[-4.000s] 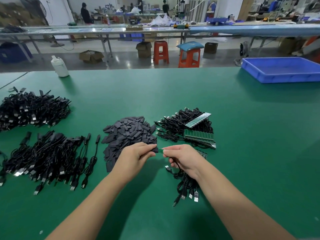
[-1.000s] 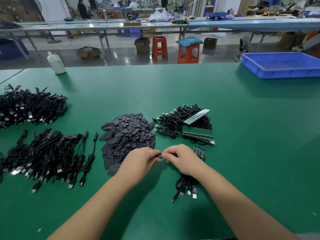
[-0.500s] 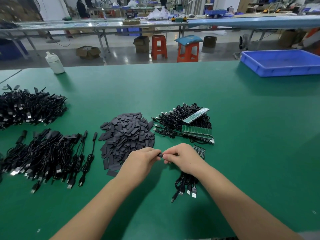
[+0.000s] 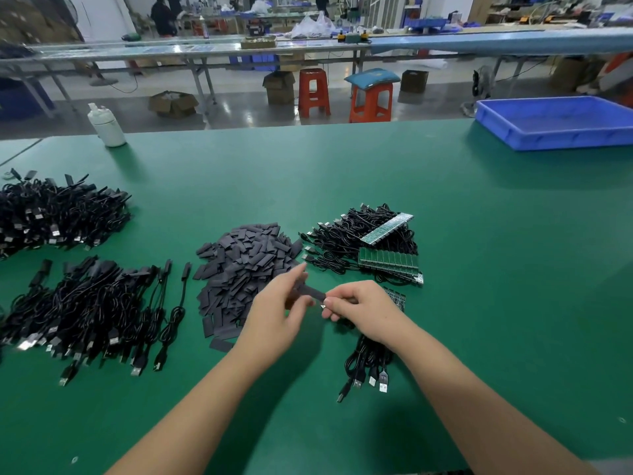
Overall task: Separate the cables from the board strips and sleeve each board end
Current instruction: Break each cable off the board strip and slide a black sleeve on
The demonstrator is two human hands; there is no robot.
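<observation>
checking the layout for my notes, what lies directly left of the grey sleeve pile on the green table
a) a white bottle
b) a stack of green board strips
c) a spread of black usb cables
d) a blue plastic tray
c: the spread of black USB cables lies just left of the heap of dark grey flat sleeves on the green table.

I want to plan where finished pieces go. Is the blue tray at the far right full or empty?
Empty, as far as can be seen: the blue tray shows only its bare blue floor; the part past the picture's edge is hidden.
</observation>
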